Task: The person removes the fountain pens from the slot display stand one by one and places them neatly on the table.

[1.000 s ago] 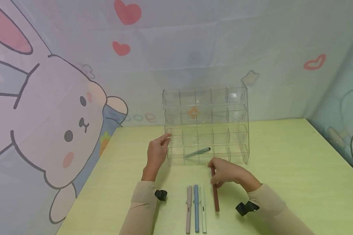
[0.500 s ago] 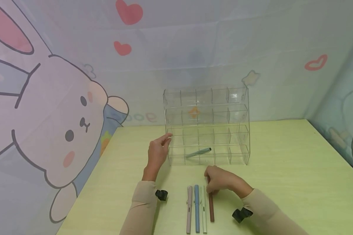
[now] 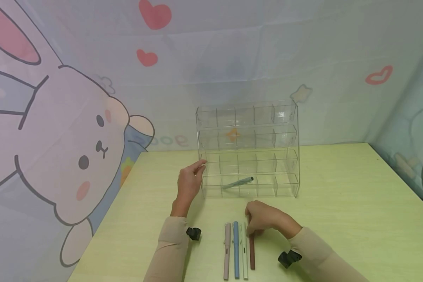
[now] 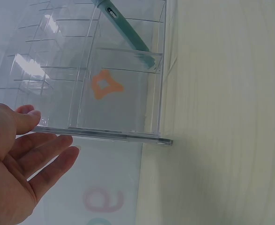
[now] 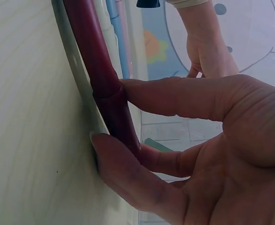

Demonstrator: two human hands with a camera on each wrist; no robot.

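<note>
A clear tiered rack point(image 3: 248, 160) with small compartments stands at the back of the table. My left hand point(image 3: 189, 182) pinches its left side panel between thumb and fingers, as the left wrist view also shows. In the rack's lowest tier a green pen point(image 3: 237, 182) leans at a slant across the compartments. My right hand point(image 3: 266, 217) pinches a dark red pen point(image 5: 97, 56) near its capped end. Left of the red pen, a white pen point(image 3: 244, 254), a blue pen point(image 3: 236, 250) and a pinkish-grey pen point(image 3: 227, 252) lie side by side, roughly parallel.
The pale yellow-green table point(image 3: 345, 211) reaches back to a cloth backdrop point(image 3: 232, 51) printed with hearts and a large rabbit. A small black wrist camera point(image 3: 194, 234) sits on the left sleeve, and another black wrist camera point(image 3: 290, 258) on the right.
My right hand has moved toward me and a little left with the red pen, bringing it beside the white pen. The left hand has stayed at the rack.
</note>
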